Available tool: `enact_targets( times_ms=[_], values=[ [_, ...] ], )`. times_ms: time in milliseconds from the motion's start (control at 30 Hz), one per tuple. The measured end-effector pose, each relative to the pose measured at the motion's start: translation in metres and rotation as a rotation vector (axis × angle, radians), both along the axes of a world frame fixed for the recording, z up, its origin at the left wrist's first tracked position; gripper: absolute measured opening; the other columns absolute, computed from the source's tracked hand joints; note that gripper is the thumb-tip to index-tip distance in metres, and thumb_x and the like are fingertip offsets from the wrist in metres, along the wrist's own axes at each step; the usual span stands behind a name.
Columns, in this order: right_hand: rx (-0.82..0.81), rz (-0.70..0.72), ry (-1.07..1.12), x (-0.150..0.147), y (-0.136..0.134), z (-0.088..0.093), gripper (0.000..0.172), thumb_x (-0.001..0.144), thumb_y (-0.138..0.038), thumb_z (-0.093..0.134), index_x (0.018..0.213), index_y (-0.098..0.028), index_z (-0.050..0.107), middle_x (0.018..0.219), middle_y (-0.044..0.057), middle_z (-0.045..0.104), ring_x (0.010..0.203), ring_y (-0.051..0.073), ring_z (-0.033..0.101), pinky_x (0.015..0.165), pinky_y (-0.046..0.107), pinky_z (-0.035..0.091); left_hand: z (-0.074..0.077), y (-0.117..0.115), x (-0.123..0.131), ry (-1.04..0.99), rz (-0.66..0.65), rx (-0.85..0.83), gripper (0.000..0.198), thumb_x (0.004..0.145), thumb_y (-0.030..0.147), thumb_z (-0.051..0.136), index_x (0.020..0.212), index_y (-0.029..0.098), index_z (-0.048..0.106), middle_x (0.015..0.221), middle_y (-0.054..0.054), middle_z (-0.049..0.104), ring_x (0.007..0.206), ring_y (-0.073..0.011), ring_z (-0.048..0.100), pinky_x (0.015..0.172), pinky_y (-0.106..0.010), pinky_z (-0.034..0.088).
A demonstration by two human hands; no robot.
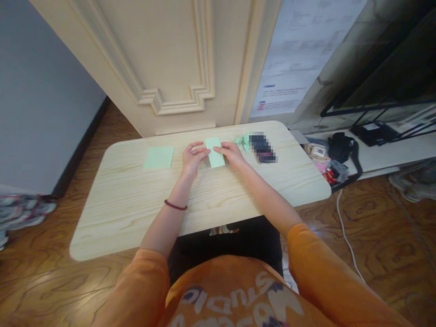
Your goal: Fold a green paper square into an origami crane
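Between my two hands is a light green sheet of paper (215, 156), now a narrow upright rectangle that looks folded. My left hand (192, 158) has its thumb and fingertips at the paper's left edge, with the index finger curved a little away. From the other side, my right hand (232, 153) grips the right edge, its thumb lying on top and the other fingers mostly hidden. A flat square stack of green paper (159, 157) lies to the left. Right of my hands sits a small folded green paper piece (242, 141), its shape hard to make out.
A dark pixelated object (262, 147) lies at the right of the pale wooden table (136, 213). Behind the table stands a cream panelled door (170, 54). Bags and small items (329, 159) crowd a low shelf at right, and a white cable (345, 231) runs across the floor.
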State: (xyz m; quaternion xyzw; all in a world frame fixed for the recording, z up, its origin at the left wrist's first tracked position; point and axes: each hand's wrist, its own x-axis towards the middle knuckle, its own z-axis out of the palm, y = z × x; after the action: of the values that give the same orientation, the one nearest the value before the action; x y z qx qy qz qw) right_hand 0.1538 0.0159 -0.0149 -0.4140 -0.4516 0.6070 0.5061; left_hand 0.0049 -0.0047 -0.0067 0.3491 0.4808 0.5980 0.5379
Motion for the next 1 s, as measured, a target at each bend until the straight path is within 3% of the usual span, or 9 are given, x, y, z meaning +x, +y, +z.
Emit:
enact_targets(
  times_ms=[1000],
  values=[
    [0.025, -0.109, 0.029, 0.0049, 0.0013, 0.0029, 0.031, 0.052, -0.043, 0.082, 0.059, -0.02, 0.061, 0.061, -0.003, 0.058, 0.067, 0.014, 0.056, 0.065, 0.028, 0.045, 0.0067, -0.0039, -0.0019, 0.006, -0.078, -0.023, 0.055, 0.045, 0.013, 0.087, 0.094, 0.015, 0.061, 0.069, -0.003, 0.071, 0.065, -0.0171, 0.068, 0.075, -0.035, 0.055]
  ],
)
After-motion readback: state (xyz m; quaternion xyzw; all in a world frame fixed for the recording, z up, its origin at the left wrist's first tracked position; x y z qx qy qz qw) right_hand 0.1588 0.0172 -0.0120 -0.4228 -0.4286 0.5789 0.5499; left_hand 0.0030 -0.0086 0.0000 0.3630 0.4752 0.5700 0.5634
